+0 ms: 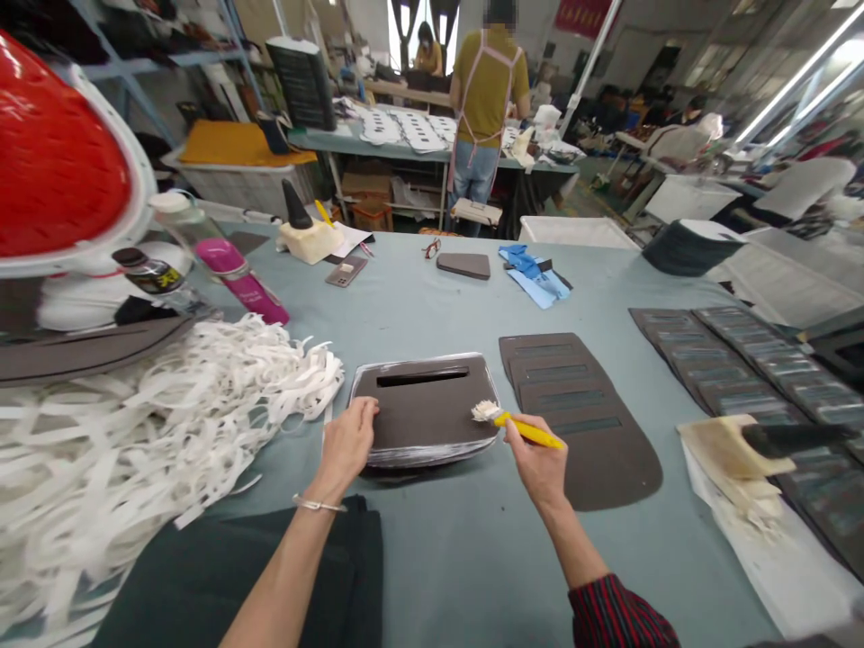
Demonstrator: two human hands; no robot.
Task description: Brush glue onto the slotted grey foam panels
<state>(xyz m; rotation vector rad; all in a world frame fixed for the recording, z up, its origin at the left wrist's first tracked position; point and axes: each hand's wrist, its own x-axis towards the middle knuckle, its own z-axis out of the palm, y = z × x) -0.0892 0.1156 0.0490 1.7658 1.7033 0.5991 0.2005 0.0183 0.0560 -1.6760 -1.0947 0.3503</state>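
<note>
A dark grey panel with a long slot (425,405) lies before me on a stack of similar pieces, whose edges are smeared white. The fingers of my left hand (349,441) are closed at its left edge; the thumb is partly hidden. My right hand (540,459) grips a brush by its yellow handle (533,432). The white-crusted bristles are over the panel's right edge; I cannot tell whether they touch it. Just right of the stack, overlapping grey slotted pieces (580,441) lie flat on the table.
White strips (222,405) are heaped at left, near a pink bottle (236,279). A phone (346,271), a small grey piece (463,265) and blue scraps (536,274) lie farther back. More slotted panels (715,360) are at right. A person (490,90) stands beyond the table.
</note>
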